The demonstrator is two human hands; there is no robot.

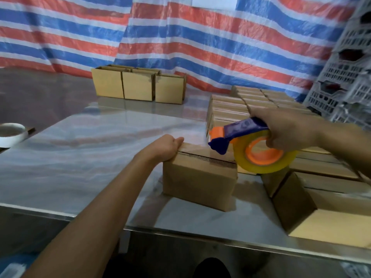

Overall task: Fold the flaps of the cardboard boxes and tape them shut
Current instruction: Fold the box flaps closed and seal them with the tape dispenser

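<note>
**Box held down, tape dispenser poised at its right end**

A striped tarp (180,37) in red, blue and white hangs across the whole back of the room. In front of it stretches a shiny steel desk (90,141), its near edge running just below the person's forearms. White plastic crates (345,77) are stacked at the far right, blurred.

On the right side of the desk sits a packed batch of closed cartons (251,101), row behind row. Three more cartons (138,85) stand side by side at the back, near the tarp. Nearest on the right lies an open carton (321,207), its mouth turned up and towards me.

The task's box (198,181) stands on the desk near the front edge, just left of the open carton. Its top flaps are folded down, and the seam between them shows as a dark line.

The left hand (166,147) grasps the box's top left end, with the fingers curled over the far edge. The right hand (287,133) is wrapped round a blue and orange tape dispenser (241,133), fingers hooked into the orange core of its clear yellowish tape roll (265,157). The dispenser's blue nose hangs over the right end of the box top. Whether it touches the cardboard I cannot tell.

At the far left edge of the desk lies a white roll (10,133).
</note>
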